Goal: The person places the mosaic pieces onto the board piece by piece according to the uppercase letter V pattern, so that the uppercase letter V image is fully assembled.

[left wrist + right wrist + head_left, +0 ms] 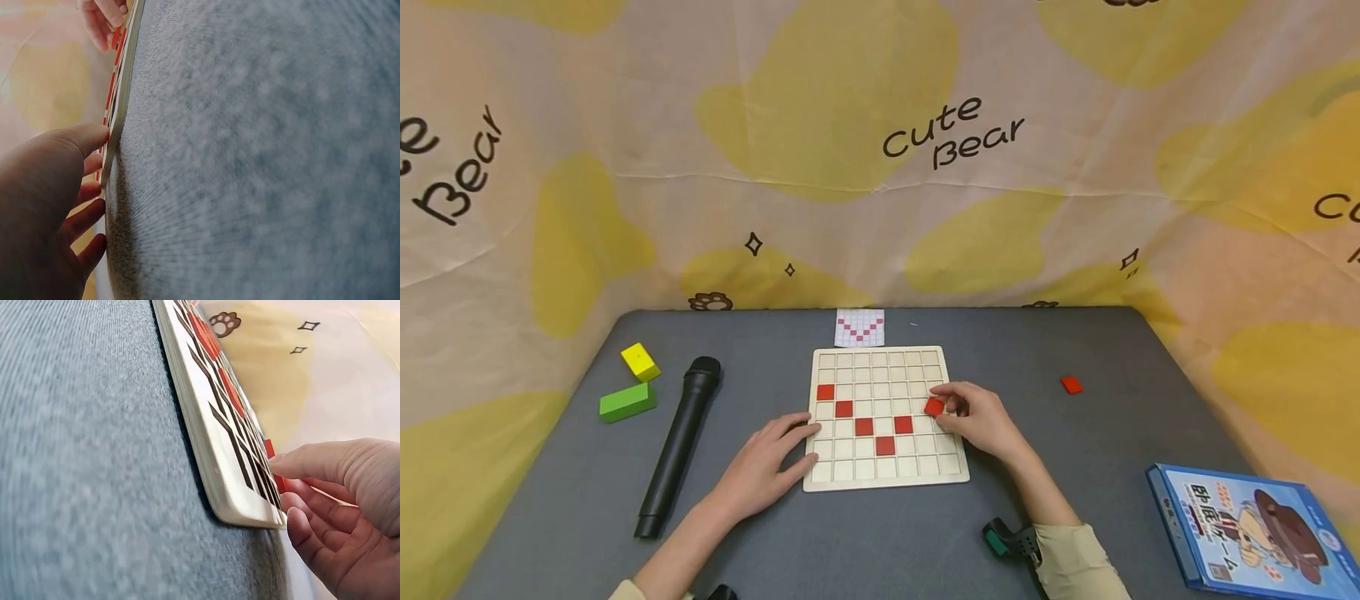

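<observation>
A cream grid board lies on the grey table, with several red square tiles, one of them a low middle tile, set in its cells. My right hand pinches another red tile between thumb and fingers at the board's right side. In the right wrist view this held tile stands tilted above the grid, partly hidden by the thumb. My left hand rests with spread fingers against the board's left edge; in the left wrist view its thumb touches the rim.
Behind the board is a small pattern card with a pink V. A loose red tile lies to the right, a blue box at the near right. Leftward are a black microphone, a green block and a yellow block.
</observation>
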Available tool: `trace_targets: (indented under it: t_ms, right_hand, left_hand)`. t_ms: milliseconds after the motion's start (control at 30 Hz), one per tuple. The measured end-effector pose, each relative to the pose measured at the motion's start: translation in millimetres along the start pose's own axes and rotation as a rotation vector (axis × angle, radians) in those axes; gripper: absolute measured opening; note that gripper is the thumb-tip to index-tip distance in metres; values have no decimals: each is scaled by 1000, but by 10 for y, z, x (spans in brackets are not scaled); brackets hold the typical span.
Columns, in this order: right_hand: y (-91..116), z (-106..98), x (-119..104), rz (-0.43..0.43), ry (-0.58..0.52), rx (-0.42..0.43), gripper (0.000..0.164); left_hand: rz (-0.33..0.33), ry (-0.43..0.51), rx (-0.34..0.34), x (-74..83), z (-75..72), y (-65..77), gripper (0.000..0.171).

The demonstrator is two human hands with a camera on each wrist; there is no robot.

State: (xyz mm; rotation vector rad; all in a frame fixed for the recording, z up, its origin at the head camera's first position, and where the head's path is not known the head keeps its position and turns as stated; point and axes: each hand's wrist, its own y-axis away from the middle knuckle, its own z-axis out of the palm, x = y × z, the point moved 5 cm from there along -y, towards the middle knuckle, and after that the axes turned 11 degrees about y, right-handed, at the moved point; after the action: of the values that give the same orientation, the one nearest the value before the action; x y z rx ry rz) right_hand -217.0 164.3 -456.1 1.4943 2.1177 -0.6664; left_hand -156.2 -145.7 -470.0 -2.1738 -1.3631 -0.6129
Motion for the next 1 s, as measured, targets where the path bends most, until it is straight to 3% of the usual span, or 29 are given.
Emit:
trace_targets:
  t_ms: [567,1000]
  right_hand:
    - [-109,116,-105,-84,13,-15,31]
    - [-69,56,-41,0,33,27,25]
  left_hand:
    - [0,4,-5,6,7,0,46]
    - [-6,1,-5,-2,3,1,46]
